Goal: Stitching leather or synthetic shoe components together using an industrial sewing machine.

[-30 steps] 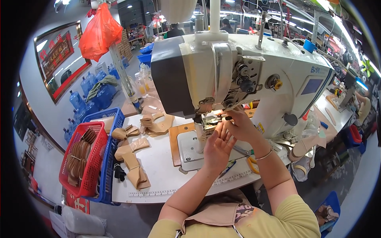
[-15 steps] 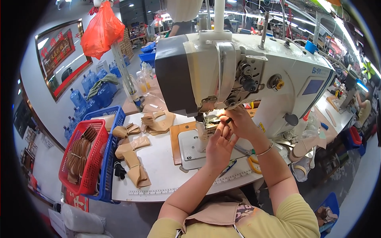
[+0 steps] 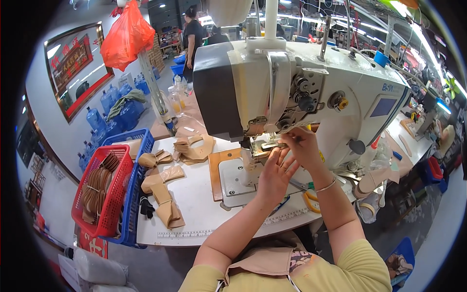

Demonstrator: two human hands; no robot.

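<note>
Two hands work at the needle of the white industrial sewing machine (image 3: 311, 97) in the head view: the left hand (image 3: 275, 173) spread flat below it, the right hand (image 3: 304, 146) pinching something too small to tell. Several tan leather shoe pieces (image 3: 163, 194) wait apart, seemingly unsewn.

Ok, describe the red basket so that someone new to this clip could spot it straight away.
Start at the big white sewing machine and follow the white table to its left end. There the red basket sits inside a larger blue crate. It is the only red openwork one, and it holds bundles of brown strips.
</note>
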